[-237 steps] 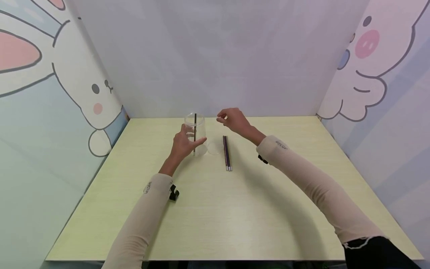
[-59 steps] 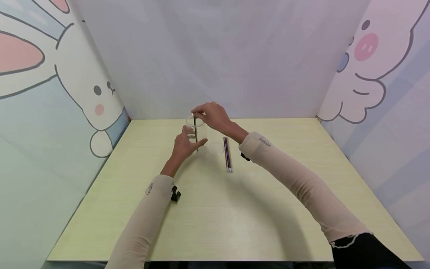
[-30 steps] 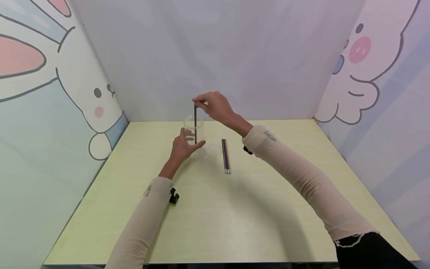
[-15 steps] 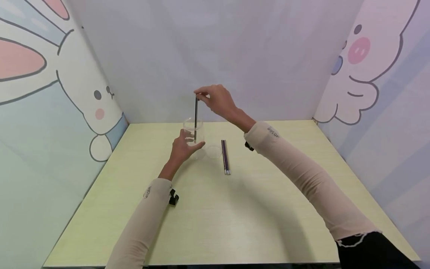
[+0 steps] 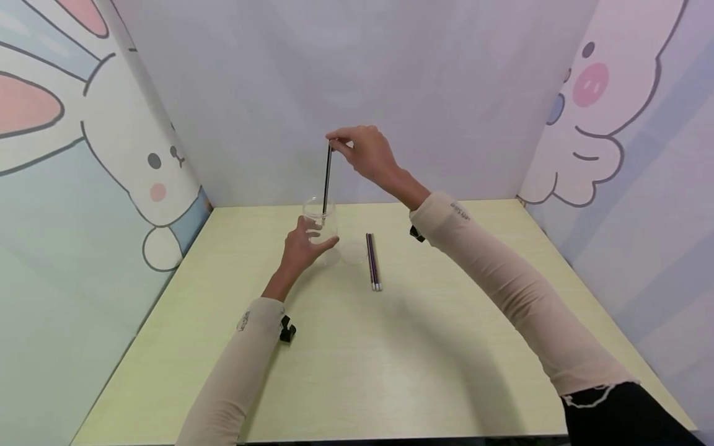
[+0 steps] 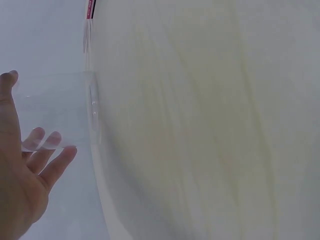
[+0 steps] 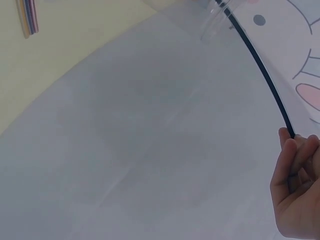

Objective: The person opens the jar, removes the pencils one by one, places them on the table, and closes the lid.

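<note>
My left hand holds a clear plastic jar upright on the table, thumb on the near right side and fingers round the left. In the left wrist view its fingers show against the clear wall. Above the jar my right hand pinches the top end of a dark pencil. The pencil leans slightly, its pale lower end still inside the jar's mouth. The right wrist view shows the pencil running from the fingertips to the jar rim. Several pencils lie side by side to the right.
A clear round lid lies flat between the jar and the pencils on the pale wooden table. A grey wall rises behind the table. Side panels with cartoon animals flank it.
Earlier the pencil stood inside the jar and my right hand was apart from it. The right hand then took its top end and has drawn it upward. The left hand keeps its hold.
</note>
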`<state>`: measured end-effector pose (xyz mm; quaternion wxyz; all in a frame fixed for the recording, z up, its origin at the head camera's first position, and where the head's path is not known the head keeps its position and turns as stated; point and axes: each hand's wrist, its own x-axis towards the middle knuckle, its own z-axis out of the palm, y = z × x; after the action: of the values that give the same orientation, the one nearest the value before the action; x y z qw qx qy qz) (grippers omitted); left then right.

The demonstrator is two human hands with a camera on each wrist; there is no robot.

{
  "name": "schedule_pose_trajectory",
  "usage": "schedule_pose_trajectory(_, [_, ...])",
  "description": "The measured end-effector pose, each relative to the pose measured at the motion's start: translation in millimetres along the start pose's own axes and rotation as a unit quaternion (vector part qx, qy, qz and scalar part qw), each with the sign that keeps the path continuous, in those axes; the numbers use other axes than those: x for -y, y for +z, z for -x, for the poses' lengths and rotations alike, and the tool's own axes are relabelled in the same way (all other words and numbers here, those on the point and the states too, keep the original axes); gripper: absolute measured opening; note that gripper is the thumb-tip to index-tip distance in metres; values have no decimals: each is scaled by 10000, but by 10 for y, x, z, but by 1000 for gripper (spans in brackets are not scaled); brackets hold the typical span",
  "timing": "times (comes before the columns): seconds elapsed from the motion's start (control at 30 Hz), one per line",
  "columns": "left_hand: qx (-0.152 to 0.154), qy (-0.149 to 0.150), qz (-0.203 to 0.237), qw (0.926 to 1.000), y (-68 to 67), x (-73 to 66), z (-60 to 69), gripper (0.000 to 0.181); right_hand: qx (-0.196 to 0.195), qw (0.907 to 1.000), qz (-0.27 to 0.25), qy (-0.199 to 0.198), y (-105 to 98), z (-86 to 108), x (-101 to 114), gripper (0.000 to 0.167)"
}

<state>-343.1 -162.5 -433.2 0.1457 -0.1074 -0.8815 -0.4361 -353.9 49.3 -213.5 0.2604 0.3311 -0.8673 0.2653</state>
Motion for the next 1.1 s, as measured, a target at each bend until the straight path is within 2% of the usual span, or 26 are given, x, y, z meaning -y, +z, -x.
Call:
schedule_pose_trajectory(0.8, [-92, -33, 55, 9999, -9, 41, -24, 80, -442, 9986, 109, 285, -360, -123, -136, 31])
schedule_pose_trajectory(1.1, [-85, -60, 12, 9999, -15, 32, -11, 81, -305, 9982, 206, 474, -367, -29, -329, 31])
